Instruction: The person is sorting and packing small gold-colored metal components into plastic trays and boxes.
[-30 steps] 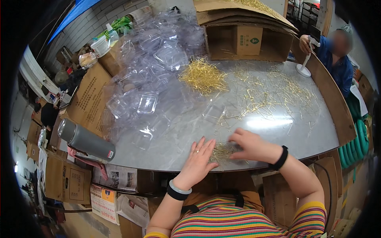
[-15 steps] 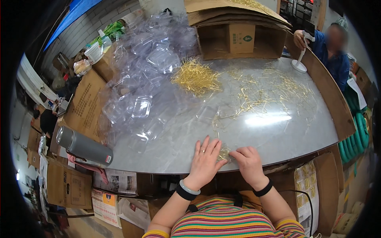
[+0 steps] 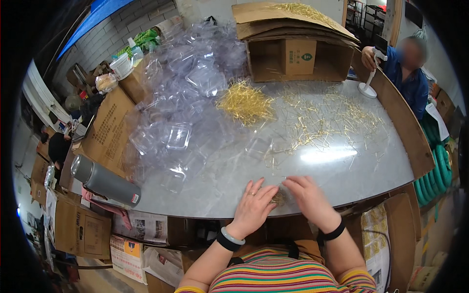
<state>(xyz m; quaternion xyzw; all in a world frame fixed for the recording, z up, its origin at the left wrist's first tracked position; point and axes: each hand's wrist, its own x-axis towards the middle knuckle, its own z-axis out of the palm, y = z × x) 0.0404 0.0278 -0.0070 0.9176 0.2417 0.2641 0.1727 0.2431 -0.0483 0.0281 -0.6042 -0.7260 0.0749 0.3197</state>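
Observation:
My left hand [image 3: 253, 203] lies with fingers stretched on the grey table, at its near edge. Beside its thumb is a small bunch of thin gold wire-like pieces [image 3: 279, 198], partly covered by my hands. Just to the right, my right hand [image 3: 310, 199] is slightly blurred, its fingertips pinched together near my left fingers. Whatever those fingertips hold is too small to make out. Further in lies a dense heap of the same gold pieces [image 3: 245, 102], with more scattered loosely [image 3: 332, 117] to its right.
Clear plastic containers [image 3: 178, 134] pile up on the left. A grey bottle [image 3: 105, 179] lies at the left edge. An open cardboard box [image 3: 266, 58] stands at the back. Across the right-hand cardboard wall [image 3: 403, 122], a co-worker's hand [image 3: 370, 59] is at a white stand [image 3: 367, 90].
My right hand has lifted slightly away from the small gold bunch, its fingertips now further from me. My left hand stays nearly in place. The whole view has shifted a little.

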